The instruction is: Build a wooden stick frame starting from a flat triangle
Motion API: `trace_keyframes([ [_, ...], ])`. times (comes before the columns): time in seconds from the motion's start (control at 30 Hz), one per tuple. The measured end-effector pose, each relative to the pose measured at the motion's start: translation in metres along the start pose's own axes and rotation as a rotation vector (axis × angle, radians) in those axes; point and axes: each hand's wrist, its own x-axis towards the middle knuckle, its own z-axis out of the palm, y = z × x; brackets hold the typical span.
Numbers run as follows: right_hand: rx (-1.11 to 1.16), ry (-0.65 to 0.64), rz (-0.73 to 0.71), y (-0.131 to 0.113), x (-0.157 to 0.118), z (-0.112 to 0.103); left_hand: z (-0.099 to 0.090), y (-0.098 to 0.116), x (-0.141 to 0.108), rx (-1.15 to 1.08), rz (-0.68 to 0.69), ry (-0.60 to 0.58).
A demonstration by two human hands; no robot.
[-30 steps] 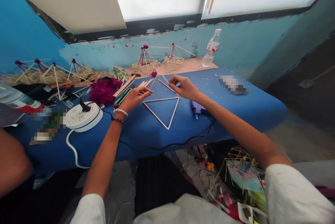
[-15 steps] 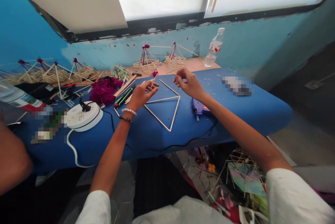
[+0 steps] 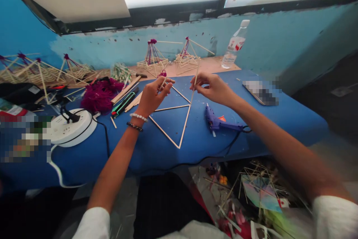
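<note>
My right hand [image 3: 208, 85] pinches a thin wooden stick [image 3: 197, 70] that stands nearly upright, its lower end close to a corner of the stick frame. That stick frame [image 3: 184, 126] lies on the blue table and is partly hidden by my left arm and hand. My left hand [image 3: 156, 93] is closed around a short pale stick [image 3: 164, 81], with some fingers extended. To the right of the frame rests a purple glue gun [image 3: 216, 119]. Left of my left hand are a green-black utility knife [image 3: 125, 104] and several loose sticks [image 3: 135, 101].
Finished stick pyramids with purple tops [image 3: 152, 58] stand along the wall. A water bottle [image 3: 234, 45] and a phone [image 3: 260, 93] are at right. Purple yarn [image 3: 99, 95] and a white power strip [image 3: 69, 129] with cords are at left. The blue table [image 3: 293, 119] has a front edge.
The view has shifted, bringing the glue gun more fully into sight. My right hand still pinches its stick, which now leans slightly; my left hand keeps its short stick.
</note>
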Motion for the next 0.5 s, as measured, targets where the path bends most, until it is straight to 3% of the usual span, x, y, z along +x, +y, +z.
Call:
trace_keyframes([
  [0.17, 0.099, -0.136, 0.026, -0.001, 0.009, -0.027, 0.001, -0.001, -0.002, 0.019, 0.035, 0.028],
  [0.5, 0.219, 0.088, 0.103, 0.052, 0.008, -0.022, -0.001, -0.011, -0.005, 0.144, 0.019, 0.051],
])
